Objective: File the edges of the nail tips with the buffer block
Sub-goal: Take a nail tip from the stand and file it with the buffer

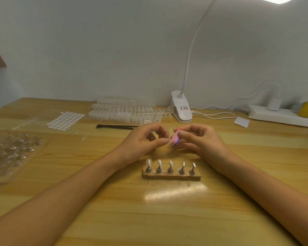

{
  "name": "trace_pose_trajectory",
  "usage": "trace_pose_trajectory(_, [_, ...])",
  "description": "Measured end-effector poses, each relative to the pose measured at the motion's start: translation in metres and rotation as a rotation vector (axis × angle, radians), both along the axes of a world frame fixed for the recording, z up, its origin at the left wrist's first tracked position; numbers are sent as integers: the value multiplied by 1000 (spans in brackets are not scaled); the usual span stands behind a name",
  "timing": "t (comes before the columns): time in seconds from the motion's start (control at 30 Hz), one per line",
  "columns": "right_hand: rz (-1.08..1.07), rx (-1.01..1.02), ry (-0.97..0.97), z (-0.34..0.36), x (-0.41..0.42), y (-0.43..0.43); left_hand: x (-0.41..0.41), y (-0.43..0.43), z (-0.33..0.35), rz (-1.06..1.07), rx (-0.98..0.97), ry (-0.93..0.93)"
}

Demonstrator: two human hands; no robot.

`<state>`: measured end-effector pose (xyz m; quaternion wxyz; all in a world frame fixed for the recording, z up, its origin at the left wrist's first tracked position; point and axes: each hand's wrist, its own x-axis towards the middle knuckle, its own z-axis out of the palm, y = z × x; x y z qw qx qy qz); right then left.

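One buffer block [174, 139] sits pinched in the right grip [201, 141].

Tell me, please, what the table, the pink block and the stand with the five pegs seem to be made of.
Table: wood or wood-look laminate, glossy; grain lines and lamp glare show. Block, held in the right hand: probably foam, matte; soft pink and purple layers. Stand: rough brown base, perhaps wood or cork; its pegs look like dull grey metal.
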<state>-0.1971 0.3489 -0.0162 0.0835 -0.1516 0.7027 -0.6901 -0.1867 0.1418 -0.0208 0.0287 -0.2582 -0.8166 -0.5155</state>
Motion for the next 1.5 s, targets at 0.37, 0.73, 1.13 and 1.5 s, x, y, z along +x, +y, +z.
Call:
trace_pose_trajectory(0.37, [154,139,20,0,2,-1,0,-1,0,10,28,-1])
trace_pose_trajectory(0.73, [27,-15,-7,-1,0,0,-1,-2,-1,-1,12,6])
trace_pose_trajectory(1.13, [121,112,30,0,2,-1,-2,-3,-2,37,80,-5])
trace_pose_trajectory(1.5, [68,-17,-19,-2,-4,3,-1,-2,-2,36,91,-28])
